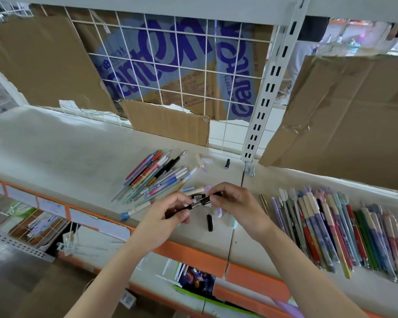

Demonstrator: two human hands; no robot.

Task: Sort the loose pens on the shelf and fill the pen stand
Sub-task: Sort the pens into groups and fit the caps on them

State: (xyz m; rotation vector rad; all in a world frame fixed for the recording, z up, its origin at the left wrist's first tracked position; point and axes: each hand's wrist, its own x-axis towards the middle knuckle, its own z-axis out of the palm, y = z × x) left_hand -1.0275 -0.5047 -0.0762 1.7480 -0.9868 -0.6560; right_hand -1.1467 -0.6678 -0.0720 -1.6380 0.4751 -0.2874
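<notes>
Both hands hold one black pen (pixel 199 201) just above the white shelf (pixel 62 154). My left hand (pixel 170 212) grips its lower end and my right hand (pixel 232 200) pinches its upper end. A jumbled pile of loose pens (pixel 154 177) lies on the shelf behind my left hand. To the right, a neat row of pens (pixel 336 228) lies side by side. A black cap (pixel 209 222) rests on the shelf below my hands. No pen stand is in view.
Small caps (pixel 203 162) and a dark cap (pixel 227 163) lie near the back. Cardboard sheets (pixel 345 115) lean against the wire grid (pixel 182 72). The shelf has an orange front edge (pixel 193 255), and lower shelves hold packaged goods (pixel 195 278).
</notes>
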